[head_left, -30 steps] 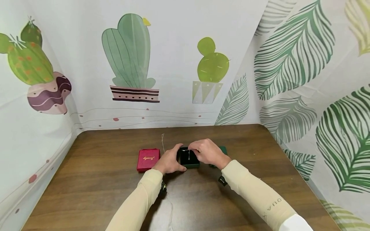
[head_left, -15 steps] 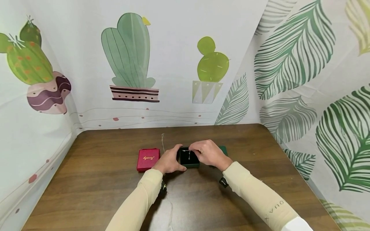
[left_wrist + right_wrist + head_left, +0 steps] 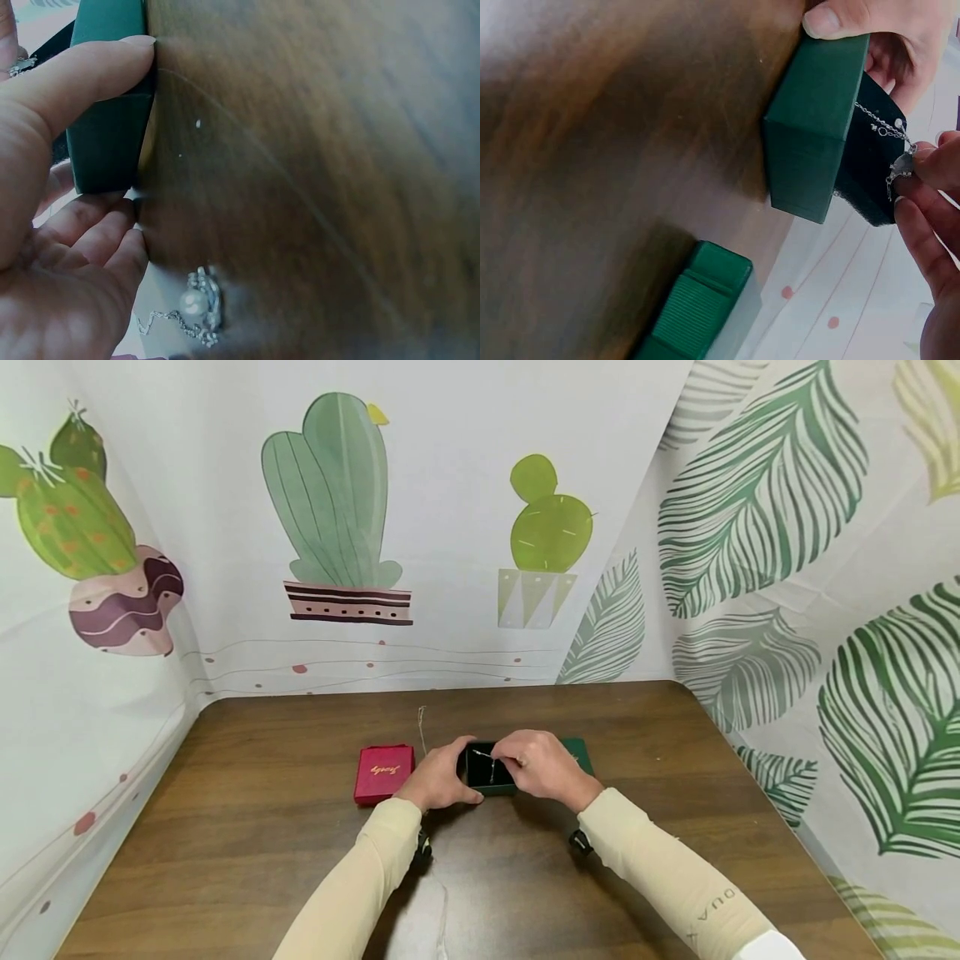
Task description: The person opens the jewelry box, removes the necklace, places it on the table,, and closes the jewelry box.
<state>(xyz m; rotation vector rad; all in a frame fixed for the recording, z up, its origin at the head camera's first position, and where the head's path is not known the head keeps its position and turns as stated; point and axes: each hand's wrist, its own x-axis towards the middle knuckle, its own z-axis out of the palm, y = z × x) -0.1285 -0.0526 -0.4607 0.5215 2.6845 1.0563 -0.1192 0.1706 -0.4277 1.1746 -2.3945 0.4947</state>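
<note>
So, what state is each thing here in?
Green box: open, held by the left hand
Silver chain: pinched by the right hand
Red box: looks closed
Pearl jewelry: lying loose on the table
Other green piece: apart from the box; lid or not, unclear

Green box (image 3: 498, 791) partly hidden behind the hands (image 3: 444, 777), green lid (image 3: 694, 307) cut off at right wrist view's bottom edge

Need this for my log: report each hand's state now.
Left hand: gripping the green jewelry box.
Right hand: pinching the silver chain.
</note>
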